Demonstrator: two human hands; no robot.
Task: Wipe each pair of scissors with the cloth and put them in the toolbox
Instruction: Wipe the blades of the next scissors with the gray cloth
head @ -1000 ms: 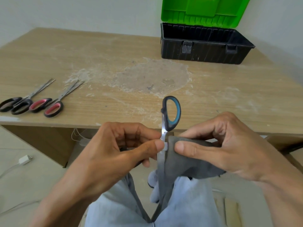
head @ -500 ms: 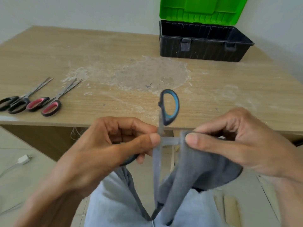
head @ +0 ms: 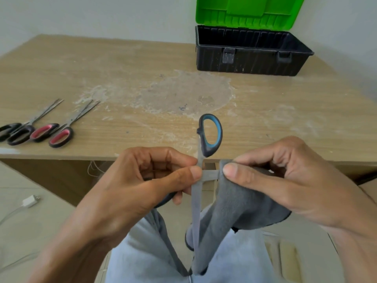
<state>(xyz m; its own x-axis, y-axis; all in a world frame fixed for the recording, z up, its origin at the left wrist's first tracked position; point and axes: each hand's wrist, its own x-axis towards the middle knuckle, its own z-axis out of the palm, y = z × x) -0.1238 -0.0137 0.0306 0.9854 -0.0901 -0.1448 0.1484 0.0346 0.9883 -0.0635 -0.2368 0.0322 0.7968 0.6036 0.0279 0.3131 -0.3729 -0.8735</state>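
My left hand (head: pixel 130 186) grips the blue-handled scissors (head: pixel 210 137) near the pivot, with the blades spread apart. One blade points down toward my lap, the other runs sideways into the grey cloth (head: pixel 230 205). My right hand (head: pixel 285 180) pinches the cloth around that sideways blade. The black toolbox (head: pixel 251 60) stands open at the table's far right, its green lid raised. Two more pairs lie at the table's left front: black-handled scissors (head: pixel 18 131) and red-handled scissors (head: pixel 59 135).
The wooden table (head: pixel 142 82) has a large pale worn patch in its middle. Its front edge runs just beyond my hands. A white charger and cable (head: pixel 30 201) lie on the floor at left. My knees are below the hands.
The scissors' blades have opened. My right hand with the cloth has slid right, away from the pivot, along the sideways blade. The scissors have also risen a little.
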